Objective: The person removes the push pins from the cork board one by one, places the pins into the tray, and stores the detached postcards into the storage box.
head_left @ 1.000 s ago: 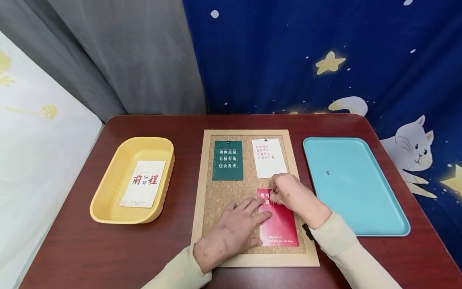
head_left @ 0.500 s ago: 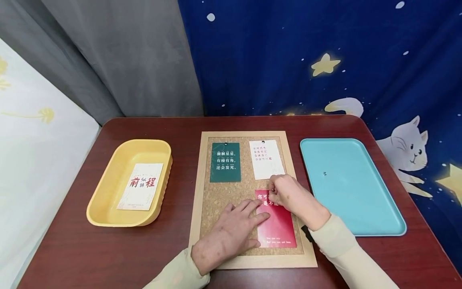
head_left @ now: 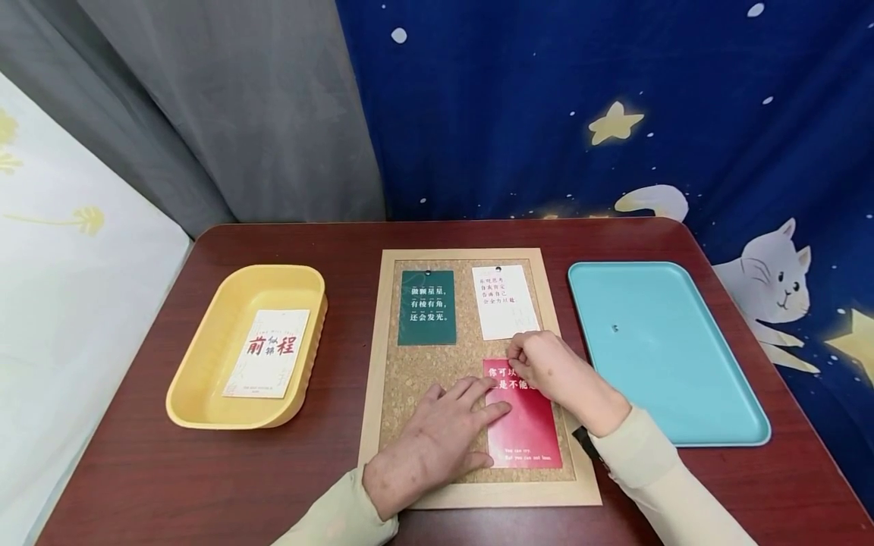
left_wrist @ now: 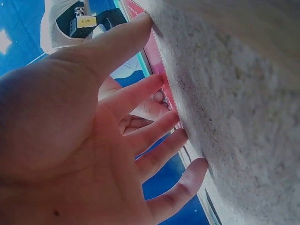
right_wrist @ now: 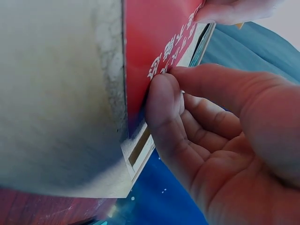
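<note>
A red card (head_left: 522, 432) with white lettering lies on the lower right of a wood-framed cork board (head_left: 416, 371). My left hand (head_left: 444, 428) spreads over the cork, fingertips resting on the card's left side. At its top edge, my right hand (head_left: 560, 375) has thumb and index finger pressed together; in the right wrist view the fingertips (right_wrist: 161, 89) meet right at the lettering, hiding the pushpin between them. Higher on the board, a green card (head_left: 426, 332) and a white card (head_left: 508, 322) each hang from a dark pushpin at the top.
To the left stands a yellow plastic basin (head_left: 194, 379) holding a white card (head_left: 259, 375) with red and dark characters. On the right lies a blue tray (head_left: 676, 379) with one small pushpin (head_left: 615, 329) on it. Curtains (head_left: 492, 114) hang behind the table.
My right fingers have shifted slightly at the red card's top edge, where a dark pushpin showed half a second ago. My left hand stays on the card. The head view has moved slightly.
</note>
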Motion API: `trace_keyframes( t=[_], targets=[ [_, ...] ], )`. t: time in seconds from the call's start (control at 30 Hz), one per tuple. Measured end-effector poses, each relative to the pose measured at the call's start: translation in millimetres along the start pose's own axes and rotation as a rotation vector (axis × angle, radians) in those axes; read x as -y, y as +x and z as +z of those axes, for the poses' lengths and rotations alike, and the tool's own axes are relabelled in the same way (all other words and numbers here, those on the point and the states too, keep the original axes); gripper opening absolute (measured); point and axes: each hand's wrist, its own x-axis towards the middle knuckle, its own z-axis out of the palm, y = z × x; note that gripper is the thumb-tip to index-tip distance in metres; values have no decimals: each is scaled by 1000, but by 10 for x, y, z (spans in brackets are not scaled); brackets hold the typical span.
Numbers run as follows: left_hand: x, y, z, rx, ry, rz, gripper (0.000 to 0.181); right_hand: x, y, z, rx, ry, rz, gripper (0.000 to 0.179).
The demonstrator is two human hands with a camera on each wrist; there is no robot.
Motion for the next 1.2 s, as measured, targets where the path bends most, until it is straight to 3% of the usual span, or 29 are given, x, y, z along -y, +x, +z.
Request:
trace_keyframes(
  t=[0.3, 0.53, 0.8, 1.2],
  targets=[
    [6, 10, 16, -7, -4, 1, 74, -12, 4, 0, 39, 32, 76, 2],
    [10, 0, 30, -22, -6, 0, 75, -13, 0, -1, 50, 31, 80, 1],
    [12, 2, 35, -34, 12, 10, 75, -18, -34, -14, 39, 64, 122, 10],
    [3, 3, 42, -37, 15, 13, 75, -40, -103, -39, 4, 79, 78, 14]
  ],
)
